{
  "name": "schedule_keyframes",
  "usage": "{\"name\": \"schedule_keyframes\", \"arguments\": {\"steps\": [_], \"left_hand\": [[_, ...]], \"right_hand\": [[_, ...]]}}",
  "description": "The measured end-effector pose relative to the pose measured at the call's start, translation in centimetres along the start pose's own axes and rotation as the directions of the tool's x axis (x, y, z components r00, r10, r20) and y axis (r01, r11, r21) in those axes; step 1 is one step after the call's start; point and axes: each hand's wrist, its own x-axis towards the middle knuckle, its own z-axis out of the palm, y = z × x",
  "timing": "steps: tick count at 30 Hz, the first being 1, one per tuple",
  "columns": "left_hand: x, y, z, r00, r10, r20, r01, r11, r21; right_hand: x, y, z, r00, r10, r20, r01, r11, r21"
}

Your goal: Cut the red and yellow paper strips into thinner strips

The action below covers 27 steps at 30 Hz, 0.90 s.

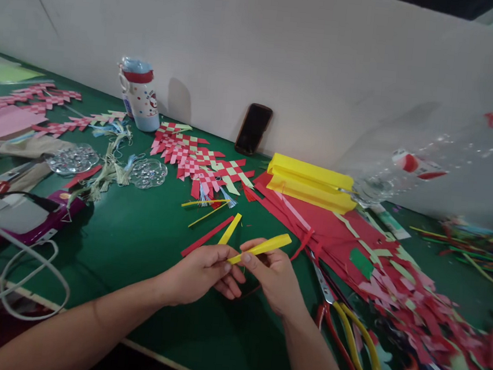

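A folded yellow paper strip (269,245) is pinched between both of my hands, its wider end pointing up to the right. My left hand (203,274) has closed fingers on the strip's lower left end. Thumb and fingers of my right hand (275,275) grip it nearer the middle. Just beyond my hands, another yellow strip (230,229) and a red paper strip (207,236) lie on the green table (137,235). Scissors (327,294) with red and yellow handles rest right of my right hand.
Woven red and pink paper pieces (196,160) lie ahead, near a phone (254,129) leaning on the wall. A cartoon bottle (144,96), yellow folded paper (312,182), a large clear plastic bottle (418,166) and paper scraps (425,318) stand or lie around. A white cable (27,245) runs left.
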Motion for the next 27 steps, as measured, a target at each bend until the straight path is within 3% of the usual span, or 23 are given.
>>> {"name": "schedule_keyframes", "arguments": {"steps": [6, 13, 19, 22, 27], "left_hand": [[0.0, 0.0, 0.1, 0.999, 0.026, -0.025, -0.023, 0.994, 0.111], [-0.2, 0.3, 0.0, 0.991, 0.079, -0.104, -0.041, 0.945, 0.325], [-0.2, 0.3, -0.2, 0.994, 0.035, -0.101, 0.001, 0.94, 0.34], [-0.2, 0.3, -0.2, 0.996, 0.024, -0.086, 0.007, 0.942, 0.334], [-0.3, 0.4, -0.1, 0.997, 0.063, -0.033, -0.047, 0.934, 0.355]], "right_hand": [[0.1, -0.2, 0.1, 0.996, -0.087, -0.03, 0.082, 0.986, -0.146], [-0.2, -0.6, 0.9, 0.996, -0.045, 0.072, 0.05, 0.997, -0.061], [0.2, 0.7, -0.8, 0.978, -0.075, -0.192, 0.081, 0.996, 0.021], [0.3, 0.9, -1.3, 0.97, -0.12, -0.211, 0.139, 0.987, 0.08], [-0.1, 0.1, -0.6, 0.97, -0.171, -0.172, 0.179, 0.983, 0.028]]}}
